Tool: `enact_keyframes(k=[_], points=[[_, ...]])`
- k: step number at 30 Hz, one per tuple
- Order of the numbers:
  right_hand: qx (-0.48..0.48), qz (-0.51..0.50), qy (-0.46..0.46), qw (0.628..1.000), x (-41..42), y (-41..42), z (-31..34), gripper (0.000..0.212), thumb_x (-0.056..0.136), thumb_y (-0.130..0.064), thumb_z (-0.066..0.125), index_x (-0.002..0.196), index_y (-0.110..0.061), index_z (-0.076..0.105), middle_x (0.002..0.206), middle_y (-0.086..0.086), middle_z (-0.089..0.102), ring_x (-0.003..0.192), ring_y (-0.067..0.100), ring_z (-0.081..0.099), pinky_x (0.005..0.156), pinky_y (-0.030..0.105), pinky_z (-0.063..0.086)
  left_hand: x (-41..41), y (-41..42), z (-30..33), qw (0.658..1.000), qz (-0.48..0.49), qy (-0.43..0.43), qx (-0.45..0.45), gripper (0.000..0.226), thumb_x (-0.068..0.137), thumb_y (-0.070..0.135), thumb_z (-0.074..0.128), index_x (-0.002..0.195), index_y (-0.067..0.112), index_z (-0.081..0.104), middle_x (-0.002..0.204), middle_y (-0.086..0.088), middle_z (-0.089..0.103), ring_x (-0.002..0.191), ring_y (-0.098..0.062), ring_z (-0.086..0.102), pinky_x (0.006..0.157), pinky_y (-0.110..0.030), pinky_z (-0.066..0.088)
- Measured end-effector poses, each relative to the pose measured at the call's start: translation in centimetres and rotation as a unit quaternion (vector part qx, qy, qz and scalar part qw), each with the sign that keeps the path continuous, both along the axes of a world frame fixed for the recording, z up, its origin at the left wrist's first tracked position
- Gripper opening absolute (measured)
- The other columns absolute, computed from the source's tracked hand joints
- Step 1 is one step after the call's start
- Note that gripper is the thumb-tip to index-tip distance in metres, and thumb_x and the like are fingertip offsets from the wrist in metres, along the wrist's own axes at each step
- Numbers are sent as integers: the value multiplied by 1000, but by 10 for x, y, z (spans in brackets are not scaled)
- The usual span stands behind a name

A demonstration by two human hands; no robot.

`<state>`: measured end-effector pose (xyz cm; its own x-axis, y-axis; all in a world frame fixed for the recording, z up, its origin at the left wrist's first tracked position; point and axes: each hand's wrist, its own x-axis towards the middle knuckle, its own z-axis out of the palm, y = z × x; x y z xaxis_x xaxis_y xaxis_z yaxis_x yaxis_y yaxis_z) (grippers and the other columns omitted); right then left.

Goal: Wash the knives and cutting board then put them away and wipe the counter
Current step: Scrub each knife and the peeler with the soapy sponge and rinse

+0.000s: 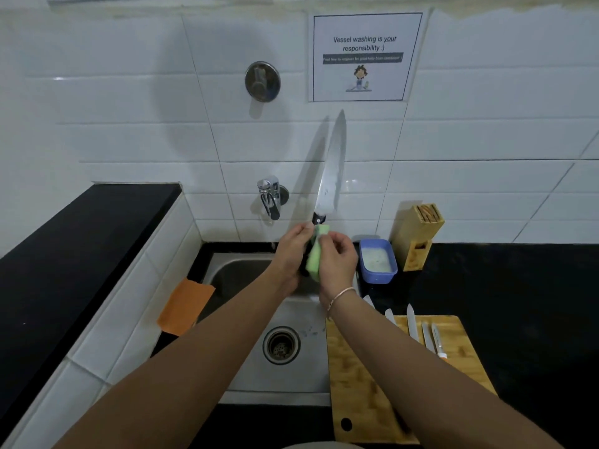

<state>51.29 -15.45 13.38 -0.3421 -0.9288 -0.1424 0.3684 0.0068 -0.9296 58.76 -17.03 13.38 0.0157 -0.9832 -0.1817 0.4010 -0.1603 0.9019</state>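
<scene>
The left hand (pixel 293 251) was shut tight around the handle of a big knife (pixel 332 163), holding it over the sink (pixel 246 270) with its blade pointing up, and the right hand (pixel 337 259) squeezed a green sponge (pixel 316 254) against that handle. This looked like the scrubbing step, with more knives (pixel 421 328) waiting on the cutting board (pixel 372 393) beside the sink. Next the sponge likely needed to slide up the flat side of the blade, away from the sharp edge.

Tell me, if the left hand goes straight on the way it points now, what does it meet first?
Probably the tap on the tiled wall; the left hand, holding the knife, points up and away. Depth is unclear.
</scene>
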Motion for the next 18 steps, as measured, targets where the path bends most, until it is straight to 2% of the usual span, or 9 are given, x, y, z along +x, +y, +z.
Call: enact_keyframes(k=[4, 6, 8, 11, 14, 16, 18], points=[[48, 65, -26, 996, -2, -3, -10, 11, 96, -14, 60, 87, -15, 66, 85, 9, 64, 79, 22, 57, 72, 37, 48, 0, -8, 5, 999, 14, 15, -40, 20, 108, 17, 47, 102, 12, 66, 99, -1, 74, 86, -14, 65, 85, -31, 52], [62, 107, -4, 992, -6, 3, -18, 17, 97, -12, 57, 83, -16, 65, 79, 8, 60, 78, 23, 54, 69, 35, 44, 3, -10, 6, 999, 19, -9, -48, 22, 108, 17, 45, 109, 10, 66, 97, 5, 75, 74, -6, 63, 75, -24, 51], [72, 122, 12, 990, -9, 8, -21, 20, 97, -10, 56, 80, -18, 65, 77, 5, 58, 76, 22, 53, 68, 32, 44, 5, -10, 5, 998, 18, -36, -50, 23, 108, 17, 45, 113, 7, 65, 97, 3, 72, 66, -3, 59, 67, -21, 48], [76, 93, -20, 993, -10, 5, -13, 18, 97, -11, 57, 83, -18, 65, 80, 6, 61, 77, 23, 55, 68, 34, 47, 2, -10, 3, 998, 7, -31, -53, 21, 108, 18, 47, 110, 9, 65, 101, -3, 71, 73, -10, 61, 73, -25, 51], [20, 28, -13, 999, -12, -5, -1, 11, 95, -9, 62, 88, -17, 65, 87, 5, 64, 82, 19, 59, 78, 38, 52, -3, -10, 2, 998, -14, -11, -56, 17, 106, 18, 51, 104, 11, 66, 98, -9, 68, 87, -20, 64, 85, -35, 53], [-34, 2, 29, 999, -13, -5, 2, 9, 94, -7, 65, 90, -15, 64, 84, 1, 63, 78, 12, 58, 76, 29, 53, -6, -11, 4, 998, -23, 6, -64, 15, 106, 18, 52, 101, 12, 66, 96, -10, 67, 89, -22, 63, 87, -39, 52], [-75, 6, 85, 994, -14, 1, -5, 14, 92, -6, 69, 88, -18, 61, 80, -3, 59, 72, 7, 53, 70, 19, 49, -7, -13, 8, 997, -17, 21, -74, 15, 105, 16, 52, 99, 12, 65, 97, -7, 66, 87, -19, 60, 85, -36, 51]])
